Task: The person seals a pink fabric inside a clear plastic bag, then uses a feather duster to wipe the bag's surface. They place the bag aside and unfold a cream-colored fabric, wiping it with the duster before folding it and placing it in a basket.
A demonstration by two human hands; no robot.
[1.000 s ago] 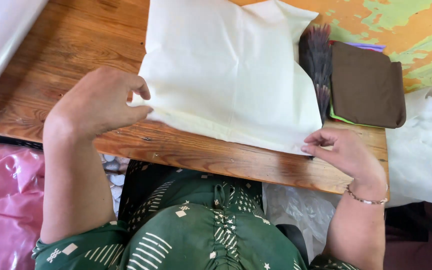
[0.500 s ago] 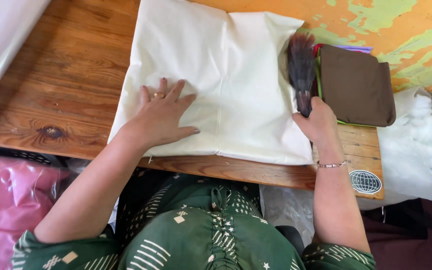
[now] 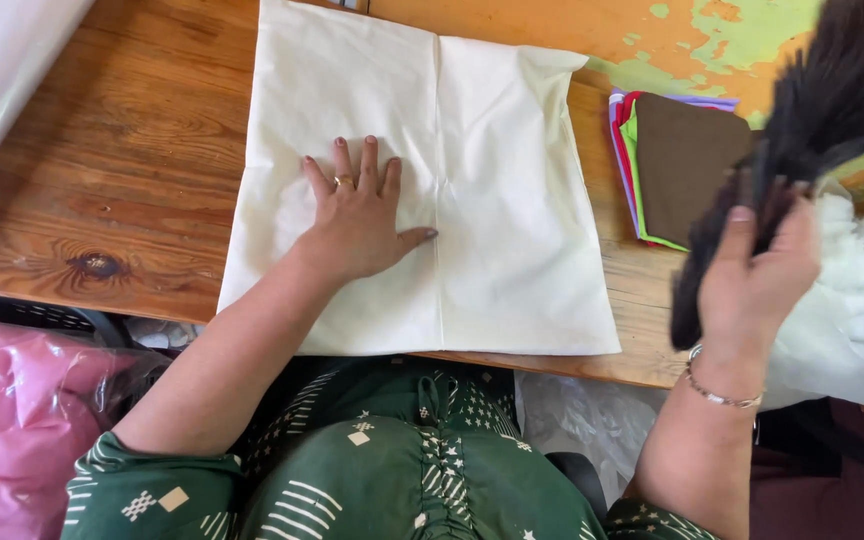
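Cream fabric cover point(image 3: 492, 190) lies flat on the wooden table point(image 3: 102, 180), the left hand point(image 3: 357, 225) pressing its middle with fingers spread. To the right, the right hand point(image 3: 752, 285) has its fingers closed round a dark bristle brush point(image 3: 812, 130), raised beside stacked coloured felt pieces point(image 3: 682, 165) and white stuffing point(image 3: 857, 300).

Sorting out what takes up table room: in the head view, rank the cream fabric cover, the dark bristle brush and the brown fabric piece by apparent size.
1. Cream fabric cover, clearly largest.
2 and 3. Dark bristle brush and brown fabric piece look alike; the raised brush is nearer the camera, so unranked.
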